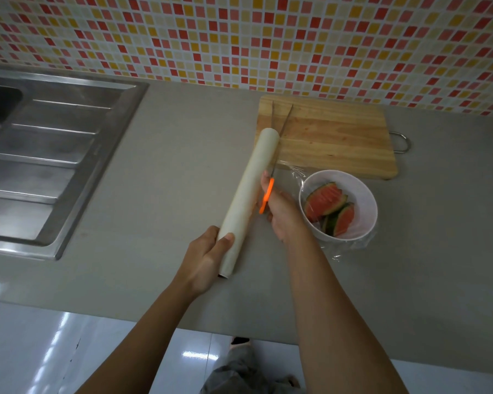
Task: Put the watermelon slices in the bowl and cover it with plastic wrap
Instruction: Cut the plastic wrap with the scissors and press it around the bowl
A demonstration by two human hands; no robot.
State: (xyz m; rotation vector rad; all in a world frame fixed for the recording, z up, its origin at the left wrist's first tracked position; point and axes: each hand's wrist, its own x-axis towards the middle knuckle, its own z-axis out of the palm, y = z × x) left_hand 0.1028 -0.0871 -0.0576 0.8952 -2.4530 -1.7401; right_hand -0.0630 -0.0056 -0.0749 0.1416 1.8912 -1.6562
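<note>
Plainly the cutting step is in hand. The right hand point(279, 214) sits mid-frame, closed round the orange handles of a pair of scissors point(268, 194); their two thin blades stand spread in a V, tips up over the near-left corner of the wooden cutting board point(330, 137). The left hand point(208, 254), lower and left of it, is wrapped round the near end of the plastic wrap roll point(251, 194), thumb across the top.

That roll has its long axis on a diagonal, the gripped end toward the lower centre of the frame and the free end toward the upper right, where it overlaps the board's left edge. The scissors run nearly parallel to it, just beside its right flank.

Right of the right hand stands the white bowl point(365, 191) on the grey table point(182, 166), just below the board. The watermelon slices point(329, 206) already lie inside, rinds dark green, red flesh showing. A clear sheet of film point(350, 245) is draped over the bowl, crumpled against the table at its lower edge and glinting at its upper left. Whether that sheet is already free of the roll I cannot tell.

So the filling looks done and the covering partly so. The next move, as I judge it, calls for closing the blades along any film that joins roll and bowl, then setting the tools aside and pressing the loose edges down round the rim.

At the far left lies a steel sink point(54, 155), well apart.
</note>
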